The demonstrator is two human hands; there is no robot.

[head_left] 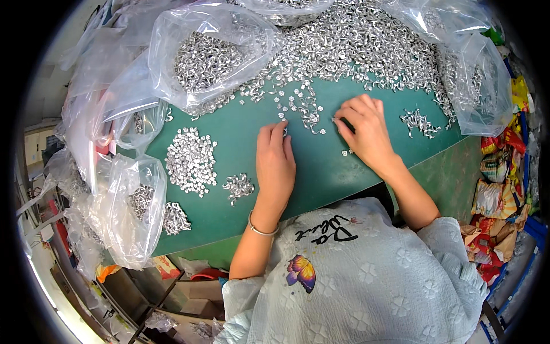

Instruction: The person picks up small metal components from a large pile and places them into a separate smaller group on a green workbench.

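My left hand [276, 163] rests over the green tabletop with its fingers bent together, a small silver metal piece [285, 132] showing at the fingertips. Opposite it, my right hand [366, 129] pinches thumb and forefinger on a tiny silver piece whose shape is mostly hidden. Between and beyond the hands lies a loose strip of small curved metal parts [310, 113] and flower-shaped bits. Two tiny pieces [347, 153] sit just below my right fingers. Left of my left hand are a small heap of curved parts [238, 187] and a wider spread of small flower-shaped pieces [191, 161].
A large mound of silver parts [366, 43] covers the table's far side. Clear plastic bags of parts stand at the far left [159, 63], near left [123, 229] and right [481, 109]. Another small heap [420, 123] lies right of my right hand. Colourful packages [492, 200] fill the right side.
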